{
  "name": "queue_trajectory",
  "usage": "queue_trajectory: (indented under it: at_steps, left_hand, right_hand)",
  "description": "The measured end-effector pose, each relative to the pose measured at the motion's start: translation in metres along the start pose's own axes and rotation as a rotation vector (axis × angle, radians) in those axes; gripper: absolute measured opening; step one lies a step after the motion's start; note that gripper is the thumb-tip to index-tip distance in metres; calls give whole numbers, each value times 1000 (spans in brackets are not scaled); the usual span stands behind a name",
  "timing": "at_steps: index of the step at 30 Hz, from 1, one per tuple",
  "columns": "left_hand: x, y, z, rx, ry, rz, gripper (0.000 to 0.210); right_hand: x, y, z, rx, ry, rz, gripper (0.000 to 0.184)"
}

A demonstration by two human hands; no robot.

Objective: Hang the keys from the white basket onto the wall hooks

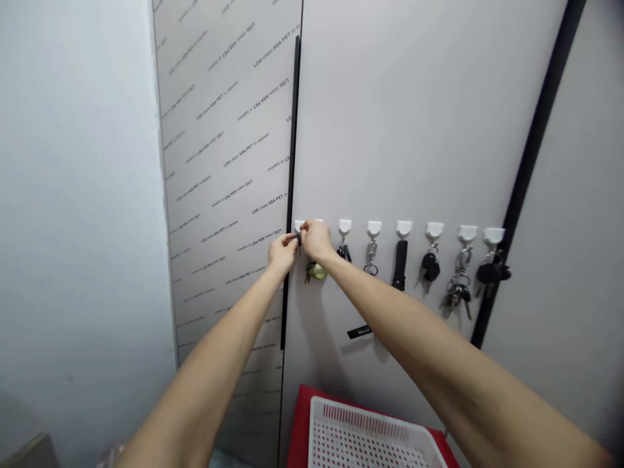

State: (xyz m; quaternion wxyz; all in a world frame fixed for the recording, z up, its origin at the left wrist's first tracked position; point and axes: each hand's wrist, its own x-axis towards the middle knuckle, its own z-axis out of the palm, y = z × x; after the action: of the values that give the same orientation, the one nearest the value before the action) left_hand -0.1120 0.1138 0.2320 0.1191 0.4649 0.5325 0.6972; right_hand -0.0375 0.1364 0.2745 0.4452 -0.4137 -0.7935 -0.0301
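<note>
At the leftmost white hook (298,225), my left hand (283,253) pinches a small dark key (299,244), partly covered by fingers. My right hand (316,239) meets it from the other side, its thumb and fingertips closed together at the same key and hook. The second hook is mostly hidden behind my right hand. Below that hand hangs a bunch of keys (308,270) with a round yellow-green key fob (318,272). To the right, a dark set of keys (344,252) hangs from another hook (345,226), close to my right wrist.
Further right along the panel (414,117) hang a metal clasp with a ring (371,257), a black strap (400,263) and several key bunches (457,292). A black tag (359,333) shows beside my right forearm. Below, a white perforated basket (316,406) rests on a red surface (298,429).
</note>
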Motion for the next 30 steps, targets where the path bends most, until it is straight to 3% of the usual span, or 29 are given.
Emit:
queue_trajectory:
  at_steps: [6, 13, 20, 26, 30]
  left_hand:
    - [0, -5, 5, 232, 22, -36, 19]
    - [3, 1, 2, 280, 101, -32, 19]
    - [1, -8, 1, 314, 80, -36, 19]
    - [-38, -40, -4, 282, 20, -17, 22]
    - [-96, -76, 1, 154, -174, -101, 18]
  right_hand:
    - [-2, -2, 0, -133, -157, 49, 22]
    - [0, -3, 3, -96, -80, 37, 23]
    - [-12, -2, 5, -113, -178, 30, 24]
    - [-64, 20, -15, -63, -185, -145, 27]
    - [-137, 66, -16, 46, -323, -143, 25]
